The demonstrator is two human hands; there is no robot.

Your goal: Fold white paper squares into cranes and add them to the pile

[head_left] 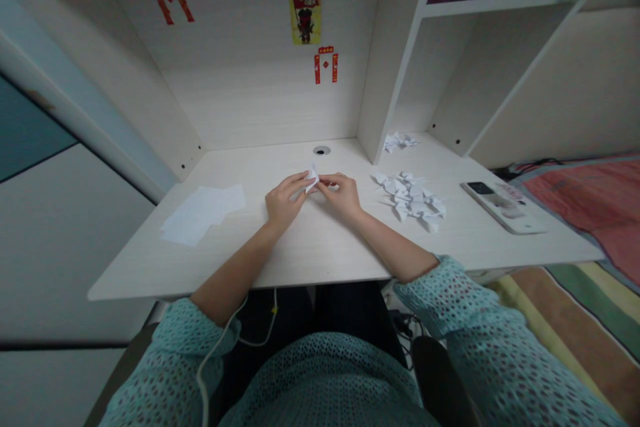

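A small folded piece of white paper (313, 177) is held between both hands above the middle of the desk. My left hand (286, 200) pinches it from the left, the fingers closed on its edge. From the right, my right hand (343, 193) grips the same paper with thumb and fingertips. The fingers partly cover the paper, so its full shape is hidden. To the left lies a spread of flat white paper sheets (200, 213). On the right, a pile of small folded white paper pieces (411, 197) rests on the desk.
More folded paper pieces (400, 141) lie at the back beside the upright shelf panel (395, 60). A phone (503, 207) lies near the right end of the white desk (310, 257). A pale cable (215, 350) hangs over my left sleeve.
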